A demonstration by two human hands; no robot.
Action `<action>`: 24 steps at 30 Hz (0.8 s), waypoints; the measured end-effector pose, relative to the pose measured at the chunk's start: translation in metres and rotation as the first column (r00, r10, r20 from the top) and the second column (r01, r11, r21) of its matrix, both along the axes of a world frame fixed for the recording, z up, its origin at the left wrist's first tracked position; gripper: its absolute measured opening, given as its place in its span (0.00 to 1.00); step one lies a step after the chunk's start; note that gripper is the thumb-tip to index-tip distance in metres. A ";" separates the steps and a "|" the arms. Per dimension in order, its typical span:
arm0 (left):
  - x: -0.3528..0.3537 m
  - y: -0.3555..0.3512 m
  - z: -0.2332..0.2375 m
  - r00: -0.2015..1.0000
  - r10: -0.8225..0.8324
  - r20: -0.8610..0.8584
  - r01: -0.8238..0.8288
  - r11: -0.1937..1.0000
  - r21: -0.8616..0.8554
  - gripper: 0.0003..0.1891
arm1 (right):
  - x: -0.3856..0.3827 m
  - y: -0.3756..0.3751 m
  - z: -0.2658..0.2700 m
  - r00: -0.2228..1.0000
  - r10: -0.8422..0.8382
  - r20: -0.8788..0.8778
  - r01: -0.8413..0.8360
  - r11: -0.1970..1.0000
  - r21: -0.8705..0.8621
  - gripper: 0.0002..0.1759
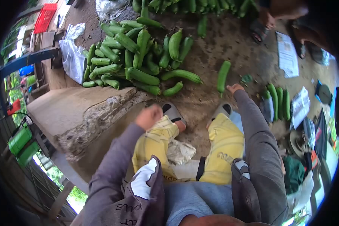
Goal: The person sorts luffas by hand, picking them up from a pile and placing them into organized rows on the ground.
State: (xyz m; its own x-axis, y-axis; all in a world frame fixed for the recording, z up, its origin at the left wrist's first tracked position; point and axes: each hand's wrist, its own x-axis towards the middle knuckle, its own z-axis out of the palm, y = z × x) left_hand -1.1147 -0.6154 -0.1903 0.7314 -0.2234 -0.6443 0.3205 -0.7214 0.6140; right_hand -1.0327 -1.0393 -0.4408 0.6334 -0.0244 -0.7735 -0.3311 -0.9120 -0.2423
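Note:
One green sponge gourd (pixel 223 74) lies apart from the heap, its stem end pointing toward my feet. My right hand (pixel 235 88) is just beside that stem end, fingers partly stretched toward it; a small gap seems to separate them. Over my left knee, my left hand (pixel 150 117) appears curled, but motion smears its fingers and nothing shows in it. Ahead and to the left is a large heap of sponge gourds (pixel 139 77). Several more gourds (pixel 280 101) lie side by side on the right, some partly wrapped in paper.
A rough concrete ledge (pixel 83 109) borders my left side. Clear plastic sheeting (pixel 72 56) and a red crate (pixel 45 18) are beyond it. Newspaper (pixel 287 54) lies on the ground at upper right, near another person's hand (pixel 267 19) and feet. More gourds (pixel 199 5) line the back.

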 end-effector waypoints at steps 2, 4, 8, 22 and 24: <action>0.054 0.021 -0.073 0.976 0.153 0.156 -0.177 0.972 0.156 0.07 | 0.000 -0.001 -0.073 0.991 -0.041 0.126 0.050 0.996 -0.071 0.39; 0.105 0.030 -0.105 0.954 0.041 0.299 -0.172 0.888 0.427 0.10 | 0.001 0.021 -0.083 0.992 -0.013 0.123 0.023 0.996 -0.083 0.42; 0.150 0.066 -0.145 0.801 -0.177 0.573 -0.263 0.754 0.601 0.15 | 0.006 0.033 -0.108 0.981 -0.067 0.183 0.067 0.998 0.009 0.42; 0.145 0.037 -0.200 0.914 -0.236 0.329 -0.003 0.807 0.590 0.12 | 0.193 -0.121 -0.129 0.965 0.116 0.234 -0.014 0.918 -0.397 0.37; 0.142 0.041 -0.206 0.922 -0.181 0.341 -0.042 0.832 0.554 0.12 | 0.188 -0.080 -0.089 0.854 0.229 0.467 0.019 0.883 -0.469 0.37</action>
